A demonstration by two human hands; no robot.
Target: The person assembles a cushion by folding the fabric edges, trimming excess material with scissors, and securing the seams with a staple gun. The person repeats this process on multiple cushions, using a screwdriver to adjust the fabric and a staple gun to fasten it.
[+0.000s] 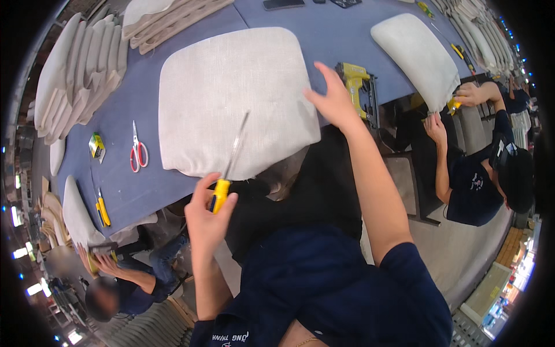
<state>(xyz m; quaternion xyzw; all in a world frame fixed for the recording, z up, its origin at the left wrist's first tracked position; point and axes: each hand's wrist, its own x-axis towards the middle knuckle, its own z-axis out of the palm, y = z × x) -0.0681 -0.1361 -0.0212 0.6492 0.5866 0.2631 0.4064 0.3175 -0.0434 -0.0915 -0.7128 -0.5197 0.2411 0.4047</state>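
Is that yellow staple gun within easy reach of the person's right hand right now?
Likely yes: the right hand looks open and empty by the pale cushion, and the yellow staple gun lies close beside that hand on the blue table, nothing visible blocking it.

From over here, I see the cushion (231, 98) on the worktop (341, 34), scissors (138, 157) then a box (96, 144) to its left, the staple gun (355, 87) right, a phone (283, 4) behind; the screwdriver (219, 195), in the left hand (204, 224), spans its near edge.
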